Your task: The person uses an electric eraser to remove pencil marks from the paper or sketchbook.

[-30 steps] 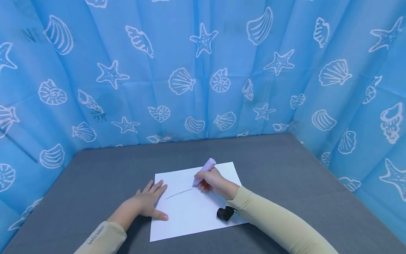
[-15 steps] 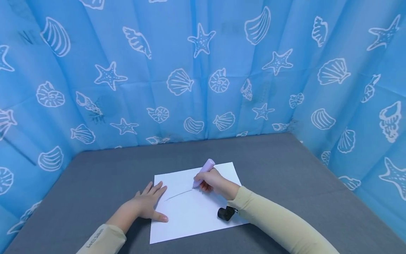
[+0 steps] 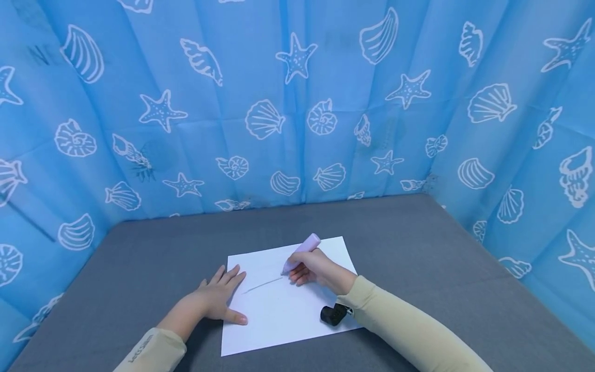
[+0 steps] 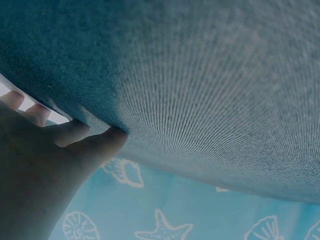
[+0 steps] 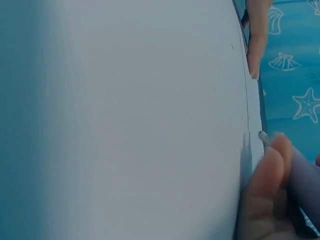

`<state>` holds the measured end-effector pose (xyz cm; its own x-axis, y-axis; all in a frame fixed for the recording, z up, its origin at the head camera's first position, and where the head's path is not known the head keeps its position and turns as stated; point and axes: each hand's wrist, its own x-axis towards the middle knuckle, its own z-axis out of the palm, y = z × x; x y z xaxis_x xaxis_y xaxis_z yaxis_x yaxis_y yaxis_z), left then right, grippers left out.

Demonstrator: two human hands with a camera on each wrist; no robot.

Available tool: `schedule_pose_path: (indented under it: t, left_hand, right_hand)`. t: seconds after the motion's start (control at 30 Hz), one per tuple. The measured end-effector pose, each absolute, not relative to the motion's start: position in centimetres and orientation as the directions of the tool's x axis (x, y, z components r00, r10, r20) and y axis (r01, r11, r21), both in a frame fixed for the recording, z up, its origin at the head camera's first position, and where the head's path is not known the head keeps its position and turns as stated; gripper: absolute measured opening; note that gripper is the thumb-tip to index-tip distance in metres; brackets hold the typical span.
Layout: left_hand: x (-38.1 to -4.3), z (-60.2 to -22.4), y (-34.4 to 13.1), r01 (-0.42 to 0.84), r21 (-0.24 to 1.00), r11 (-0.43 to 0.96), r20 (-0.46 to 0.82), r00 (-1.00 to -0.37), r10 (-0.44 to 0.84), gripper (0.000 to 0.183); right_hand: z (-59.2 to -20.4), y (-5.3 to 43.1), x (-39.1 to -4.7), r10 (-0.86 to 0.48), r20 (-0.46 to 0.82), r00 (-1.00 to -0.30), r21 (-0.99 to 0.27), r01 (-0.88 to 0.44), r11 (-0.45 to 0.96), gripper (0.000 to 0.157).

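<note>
A white sheet of paper (image 3: pixel 274 320) lies on the grey table, with one thin dark line (image 3: pixel 262 285) drawn slanting across its middle. My right hand (image 3: pixel 311 266) pinches a thick lilac pen (image 3: pixel 309 244) near its lower end. The pen leans to the right, its tip close by the line's right end. In the right wrist view the fingertips sit just behind the pen's narrow tip (image 5: pixel 262 136). My left hand (image 3: pixel 218 295) rests with spread, straight fingers on the paper's left edge; the left wrist view shows its fingers (image 4: pixel 102 145) against the cloth.
A black wrist camera (image 3: pixel 332 314) hangs under the right sleeve, over the paper's lower right. Grey cloth (image 3: pixel 395 243) covers the table around the sheet. A blue curtain (image 3: pixel 297 144) with white shells and starfish stands behind and at both sides.
Over the last half second my right hand shifts slightly right and the pen tilts further right, its tip a little above the line's end. The line and my left hand look unchanged.
</note>
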<state>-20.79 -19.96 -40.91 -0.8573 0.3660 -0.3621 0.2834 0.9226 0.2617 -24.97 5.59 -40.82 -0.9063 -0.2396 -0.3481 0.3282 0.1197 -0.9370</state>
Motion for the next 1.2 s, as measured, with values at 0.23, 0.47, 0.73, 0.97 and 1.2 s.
schedule_pose_path:
  t: [0.23,0.47,0.73,0.97,1.2]
  left_hand:
    - [-20.75,-40.39,-19.8,0.3,0.249,0.921,-0.352,-0.858,0.375,0.114]
    - [-20.66,-40.29,-19.7,0.301,0.245,0.922,-0.352,-0.858,0.374,0.113]
    - [-20.67,-40.34,-19.68,0.301,0.239,0.923,-0.348,-0.861,0.371,0.113]
    - [-20.81,-40.63,-19.77,0.295,0.23,0.927,-0.348,-0.865,0.361,0.114]
    - [-20.65,-40.68,-19.81,0.288,0.236,0.928,-0.349,-0.866,0.358,0.114]
  right_hand:
    - [-40.77,5.19,-24.93,-0.167,-0.298,-0.94,-0.951,0.277,0.138,0.012]
    - [-40.9,5.03,-24.92,-0.148,-0.295,-0.944,-0.951,0.276,0.139,0.012]
    - [-40.8,5.3,-24.89,-0.21,-0.291,-0.933,-0.955,0.27,0.121,0.014]
    - [-40.79,5.04,-24.9,-0.161,-0.297,-0.941,-0.95,0.274,0.149,0.011]
    - [-40.98,4.86,-24.94,-0.157,-0.311,-0.937,-0.939,0.278,0.201,0.009]
